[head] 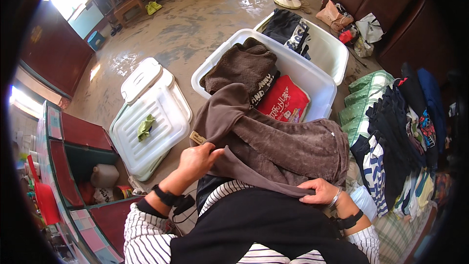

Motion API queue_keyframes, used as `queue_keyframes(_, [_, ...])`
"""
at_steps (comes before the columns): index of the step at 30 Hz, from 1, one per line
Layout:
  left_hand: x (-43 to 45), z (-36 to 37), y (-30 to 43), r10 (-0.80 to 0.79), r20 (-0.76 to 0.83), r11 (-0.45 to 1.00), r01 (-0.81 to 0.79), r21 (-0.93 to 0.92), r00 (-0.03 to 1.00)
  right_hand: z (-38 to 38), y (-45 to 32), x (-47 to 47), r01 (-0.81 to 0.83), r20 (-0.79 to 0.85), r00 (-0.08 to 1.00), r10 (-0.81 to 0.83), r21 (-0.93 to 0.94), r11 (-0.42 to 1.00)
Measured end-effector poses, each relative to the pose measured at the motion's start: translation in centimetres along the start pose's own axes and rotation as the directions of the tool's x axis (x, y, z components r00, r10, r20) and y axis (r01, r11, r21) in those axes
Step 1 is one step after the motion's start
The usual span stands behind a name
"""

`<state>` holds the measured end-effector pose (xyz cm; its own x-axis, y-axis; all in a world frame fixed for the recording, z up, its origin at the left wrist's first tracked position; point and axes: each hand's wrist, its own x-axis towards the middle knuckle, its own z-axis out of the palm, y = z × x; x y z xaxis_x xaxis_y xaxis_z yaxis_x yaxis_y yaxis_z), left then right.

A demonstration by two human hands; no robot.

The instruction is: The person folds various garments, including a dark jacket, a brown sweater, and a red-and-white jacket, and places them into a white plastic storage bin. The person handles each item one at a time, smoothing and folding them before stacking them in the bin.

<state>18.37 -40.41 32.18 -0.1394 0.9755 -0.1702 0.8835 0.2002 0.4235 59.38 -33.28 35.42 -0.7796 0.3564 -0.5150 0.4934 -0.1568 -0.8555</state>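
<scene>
A brown plush-lined garment (278,146) lies spread across my lap, its fuzzy side partly turned up. My left hand (198,159) pinches its edge close to a small tan patch (198,138) that bears writing. At the lower right, my right hand (318,190) grips another stretch of the hem. Just beyond the garment stands a white plastic storage bin (315,84). Inside it are a dark brown fleece garment (242,64), a black piece with white lettering (264,87) and a red printed garment (285,99). The brown garment partly covers the bin's near side.
Behind is a second white bin (339,58) with dark clothing (284,25). Stacked bin lids (146,139) lie on the floor at left, a crumpled green item (146,127) on top. Folded clothes (392,128) sit at right. A tiled cabinet (84,132) borders the left.
</scene>
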Motion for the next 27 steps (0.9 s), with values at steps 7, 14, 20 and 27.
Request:
queue_keyframes(7, [3.4,1.3,1.9,-0.261,0.225,0.935,0.187,0.303,0.939,-0.6,-2.0,-0.1,0.238,0.146,0.964,-0.221,-0.11,0.965])
queue_keyframes(14, [1.6,-0.9,-0.9,0.042,0.281,0.999,-0.036,-0.027,0.959,-0.4,-1.6,1.5,0.318,0.158,0.942,-0.296,-0.136,0.938])
queue_keyframes(20, [-1.8,-7.9,1.9,0.332,-0.129,0.736,-0.342,-0.585,0.934,-0.9,-2.0,3.5,0.356,0.089,0.933,-0.348,-0.095,0.93])
queue_keyframes(27, [-1.5,-0.6,5.1,0.582,0.644,0.719,0.055,-0.693,0.496,2.1,-2.5,12.3,-0.157,0.078,0.987,0.141,0.658,0.737])
